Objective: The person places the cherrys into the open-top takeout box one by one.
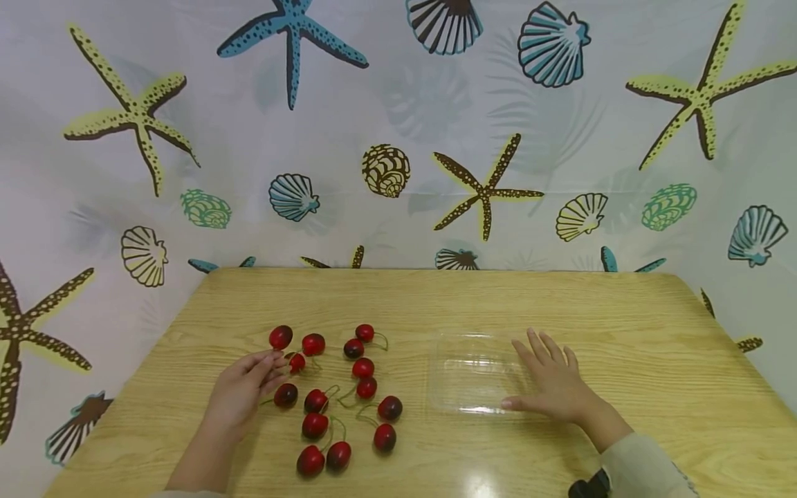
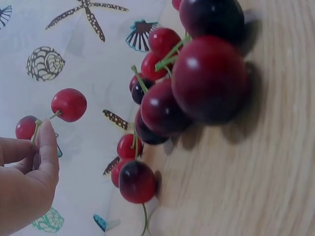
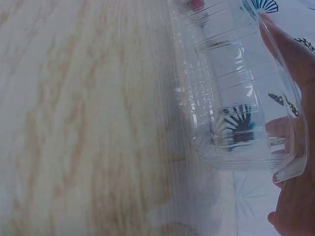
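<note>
My left hand (image 1: 239,387) is at the left side of the group of cherries. Thumb and fingertips pinch the green stems of a pair of red cherries (image 2: 69,104), which are raised off the table in the left wrist view. Several more dark red cherries (image 1: 315,425) with thin green stems lie to the right of this hand, many of them in pairs. A clear plastic container (image 1: 473,409) stands right of the cherries. My right hand (image 1: 554,387) is at its right side with fingers spread, thumb by the near edge and fingertips by the far corner.
The wooden table (image 1: 660,332) reaches back to a white curtain (image 1: 349,235) printed with starfish and shells. Curtain also hangs along both sides. A dark strap (image 1: 589,485) shows at the right wrist, by the pale sleeve (image 1: 644,467).
</note>
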Tool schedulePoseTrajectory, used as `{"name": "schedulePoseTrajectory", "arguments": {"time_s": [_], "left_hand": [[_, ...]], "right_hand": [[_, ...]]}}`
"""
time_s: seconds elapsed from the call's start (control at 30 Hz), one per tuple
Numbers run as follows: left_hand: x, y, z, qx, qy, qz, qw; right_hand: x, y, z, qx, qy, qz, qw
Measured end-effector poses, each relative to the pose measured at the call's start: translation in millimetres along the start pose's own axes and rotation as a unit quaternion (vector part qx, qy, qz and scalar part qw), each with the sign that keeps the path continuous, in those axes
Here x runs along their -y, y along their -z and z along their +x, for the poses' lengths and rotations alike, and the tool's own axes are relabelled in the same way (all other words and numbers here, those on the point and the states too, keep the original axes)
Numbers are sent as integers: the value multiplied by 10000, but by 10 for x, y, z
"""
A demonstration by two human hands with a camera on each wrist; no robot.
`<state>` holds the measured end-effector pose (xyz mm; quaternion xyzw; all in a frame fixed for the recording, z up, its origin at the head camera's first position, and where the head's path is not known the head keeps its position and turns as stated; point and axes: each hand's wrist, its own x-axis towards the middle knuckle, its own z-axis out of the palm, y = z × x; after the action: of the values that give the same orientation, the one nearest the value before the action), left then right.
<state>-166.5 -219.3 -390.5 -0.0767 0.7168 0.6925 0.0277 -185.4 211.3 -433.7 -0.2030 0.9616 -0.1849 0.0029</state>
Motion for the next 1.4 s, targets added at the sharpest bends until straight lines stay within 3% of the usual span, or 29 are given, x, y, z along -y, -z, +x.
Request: {"name": "schedulePoseTrajectory", "arguments": {"time_s": [0.17,0.27,0.4,0.57,0.87,1.4], "left_hand": [[108,-63,70,222,-355,-317,9986],[88,-142,56,291,-405,-364,9981],[-58,-300,-42,268,-99,-109,9995],[-141,-434,-80,324,86,-201,9992],[-159,-690,-45,625,-102,-402,9972],[-111,-1015,39,749,38,-732,9945]], "right_hand": [[-10,2,9,-23,-1,-77,10000],[-9,4,12,-48,-3,-72,10000],[-5,-1,9,-11,-13,-44,10000],[-7,-2,9,-24,-6,-45,10000],[0,-1,2,-41,18,-30,10000],[6,5,-1,-81,54,89,9999]]}}
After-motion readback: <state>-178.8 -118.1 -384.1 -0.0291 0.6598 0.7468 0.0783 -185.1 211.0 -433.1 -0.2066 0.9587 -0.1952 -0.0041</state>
